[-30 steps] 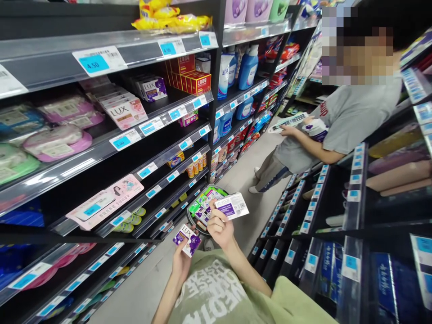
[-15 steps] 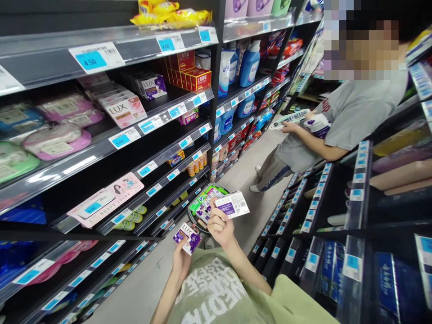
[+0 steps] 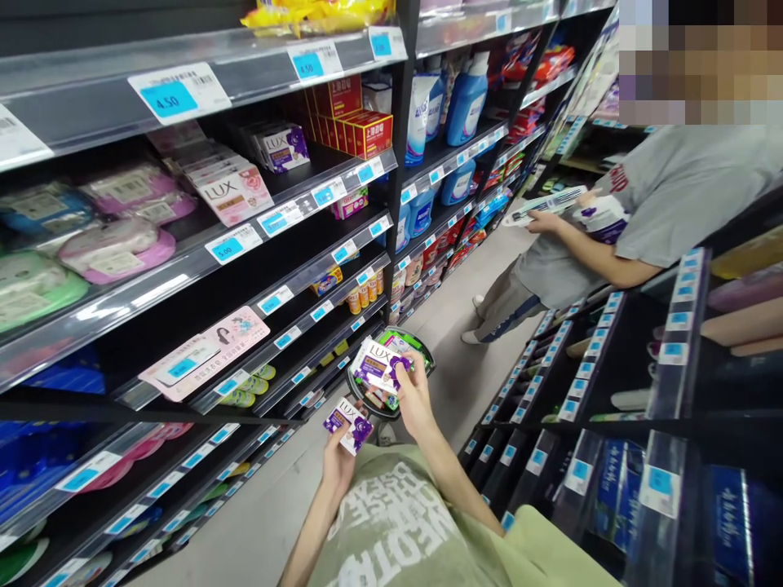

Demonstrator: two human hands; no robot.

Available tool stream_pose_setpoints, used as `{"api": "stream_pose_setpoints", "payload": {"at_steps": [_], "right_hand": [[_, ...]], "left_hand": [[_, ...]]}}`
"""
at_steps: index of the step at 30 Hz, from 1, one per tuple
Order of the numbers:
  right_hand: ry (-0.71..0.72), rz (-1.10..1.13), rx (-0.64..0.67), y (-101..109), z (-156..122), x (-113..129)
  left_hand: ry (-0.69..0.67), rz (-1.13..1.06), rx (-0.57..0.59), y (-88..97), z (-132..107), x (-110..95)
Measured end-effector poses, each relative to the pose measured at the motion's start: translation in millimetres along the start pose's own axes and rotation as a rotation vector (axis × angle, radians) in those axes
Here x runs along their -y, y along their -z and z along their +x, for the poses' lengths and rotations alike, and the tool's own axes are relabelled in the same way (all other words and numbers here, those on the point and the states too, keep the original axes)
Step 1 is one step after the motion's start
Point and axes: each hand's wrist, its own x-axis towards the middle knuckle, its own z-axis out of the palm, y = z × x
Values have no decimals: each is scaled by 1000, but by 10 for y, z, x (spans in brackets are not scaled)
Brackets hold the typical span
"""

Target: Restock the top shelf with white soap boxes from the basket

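Gripped in my left hand (image 3: 338,458) is a purple-and-white LUX soap box (image 3: 349,425), its printed front facing up. My right hand (image 3: 417,393) pinches a second LUX soap box (image 3: 378,364) by its right end, front side showing. This second box is above a black-rimmed basket (image 3: 431,352) and hides part of it. Green and other packages (image 3: 409,338) are partly visible in the basket.
On the left shelf stand pink LUX soap boxes (image 3: 237,195), purple LUX boxes (image 3: 285,148) and red boxes (image 3: 370,135). Blue bottles (image 3: 467,106) fill the shelf beyond. Further along the aisle, a person in grey (image 3: 568,236) holds packages. More shelving (image 3: 661,359) lines the right.
My right hand has turned its soap box from the white printed back to the purple front and brought it left over the basket. The left hand still holds its box.
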Motion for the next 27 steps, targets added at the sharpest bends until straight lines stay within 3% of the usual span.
{"api": "stream_pose_setpoints", "payload": {"at_steps": [6,27], "right_hand": [[81,-160,-111,10,11,8],[41,-178,-23,-44,90,35]], "left_hand": [[-1,-3,-2,11,9,24],[-23,-11,17,27,100,-22]]}}
